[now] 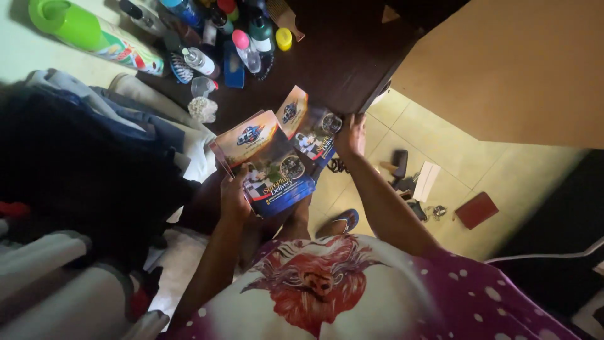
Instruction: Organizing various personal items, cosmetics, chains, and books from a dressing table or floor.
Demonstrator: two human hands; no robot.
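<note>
Here, all items are listed as seen from the head camera.

Left hand (234, 196): grip closed on the lower edge of a stack of glossy leaflets (267, 162); thumb laid over the printed face.

Right hand (351, 135): fingers pinched on the far edge of a second leaflet (309, 131), which is held flat against the edge of the counter (340, 60).

Leaflets: thin rectangular sheets, shiny coated paper, printed in blue, orange and white; the stack is held just above the counter's near edge, the second leaflet partly tucked under it.

Counter: dark wood, smooth, slightly reflective surface.

Bottles (248, 34): a cluster of small plastic containers with rounded coloured caps is set at the far end of the counter.

Spray can (94, 34): cylindrical, green cap, laid on its side.

Clothes (126, 126): soft folded fabrics, dark and grey, piled at the left of the counter.

Floor (503, 176): pale square tiles; a flat red wallet (476, 209) and a sandal (343, 221) are seen on it.
</note>
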